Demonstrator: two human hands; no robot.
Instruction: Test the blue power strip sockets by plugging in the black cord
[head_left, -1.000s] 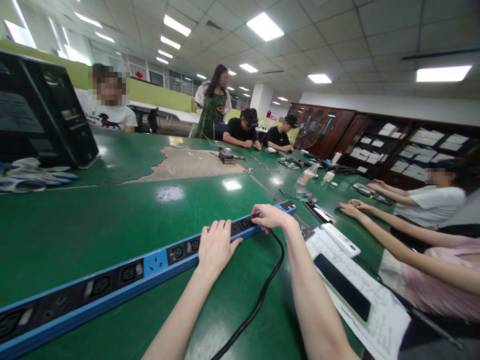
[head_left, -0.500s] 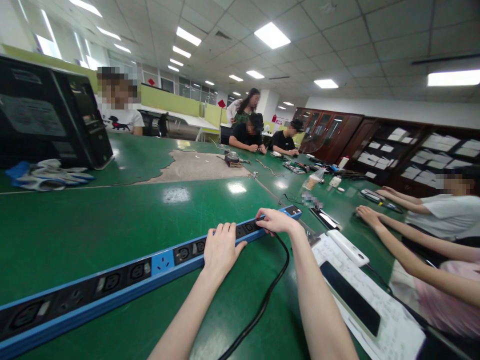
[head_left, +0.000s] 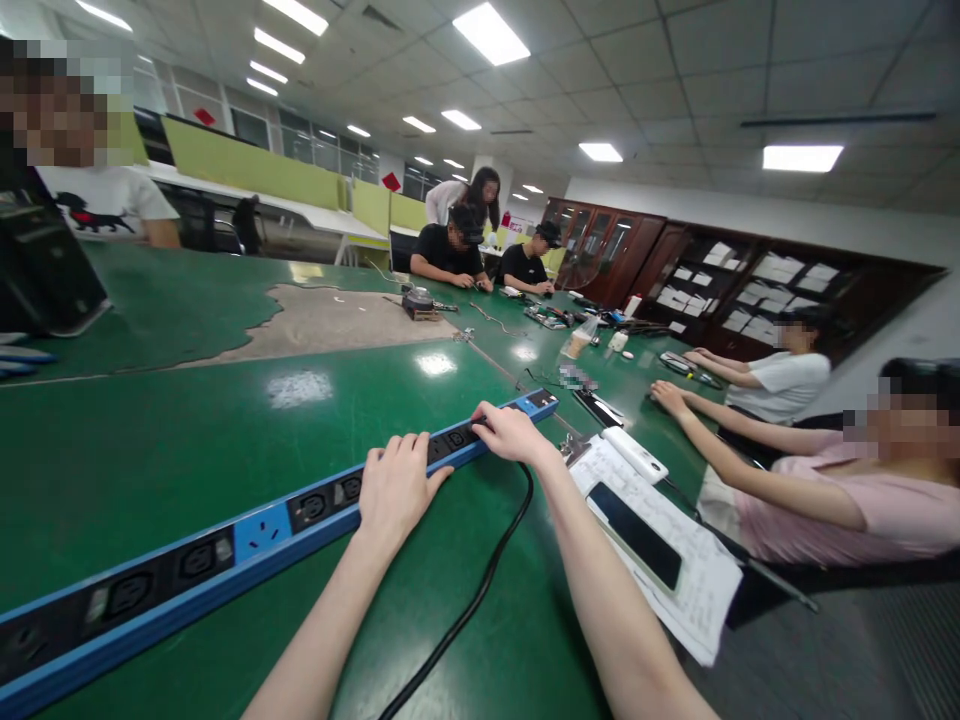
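Observation:
A long blue power strip (head_left: 262, 530) with black sockets lies slantwise across the green table (head_left: 187, 430). My left hand (head_left: 396, 485) is closed over its middle, fingers on the far side and thumb along the near side. Farther up the strip, toward its right end, my right hand (head_left: 511, 432) pinches the plug end of a black cable at a socket. The fingers mostly cover that plug, so how deep it sits cannot be made out. From under my right hand the black cable (head_left: 480, 590) curves down between my forearms to the bottom edge.
A phone (head_left: 636, 535) rests on written papers (head_left: 694, 610) right of my forearm, beside a white handheld device (head_left: 634, 455). A black computer case (head_left: 49, 260) stands at the left. Several people sit around the table; a co-worker's hand (head_left: 667, 397) rests at the right.
The view has turned right, so the strip, table and people sit farther left in the picture. Both my hands keep their places on the power strip and plug.

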